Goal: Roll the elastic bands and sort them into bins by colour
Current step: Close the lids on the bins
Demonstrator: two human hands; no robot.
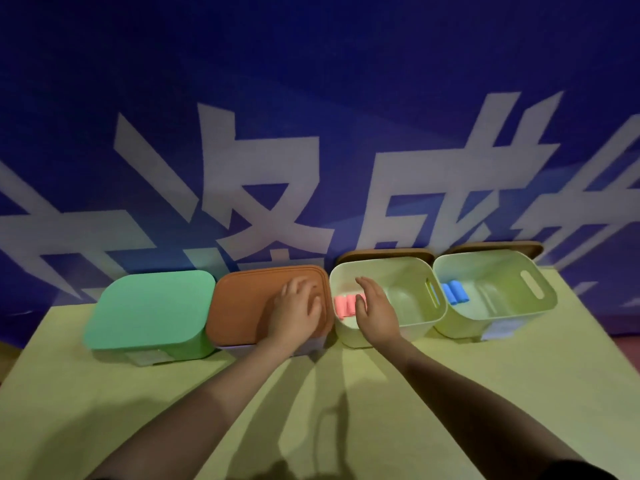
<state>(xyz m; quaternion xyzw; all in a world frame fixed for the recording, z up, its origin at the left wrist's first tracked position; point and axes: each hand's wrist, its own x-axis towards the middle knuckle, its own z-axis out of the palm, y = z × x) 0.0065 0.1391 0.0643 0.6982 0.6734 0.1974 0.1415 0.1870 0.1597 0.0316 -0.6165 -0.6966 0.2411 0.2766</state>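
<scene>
Nearest, we see our two bare forearms reaching out over the pale green table [346,393], with their shadows falling across it between them.

Our left hand [294,308] lies palm down on the brown lid [242,306] of the second bin from the left. Its fingers are spread and rest flat on the lid; they pinch nothing.

Our right hand [375,306] is held edge-on over the near left part of the open bin [415,271] beside it. The fingers are straight and close together, and they hold nothing. Whether the hand touches the bin's rim we cannot tell.

Just left of that hand, inside the same bin against its left wall, lie the pink rolls [344,306], side by side. The hand partly hides them.

Four bins stand in a row across the far part of the table. At the left end is one shut under a green lid [152,306], touching the brown-lidded one. At the right end is another open bin [502,268], and the blue rolls [454,292] lie in its left part.

Behind the two open bins, brown lids [384,254] stand against the backdrop.

Farthest off, a blue banner [311,98] with large white characters fills the background.
</scene>
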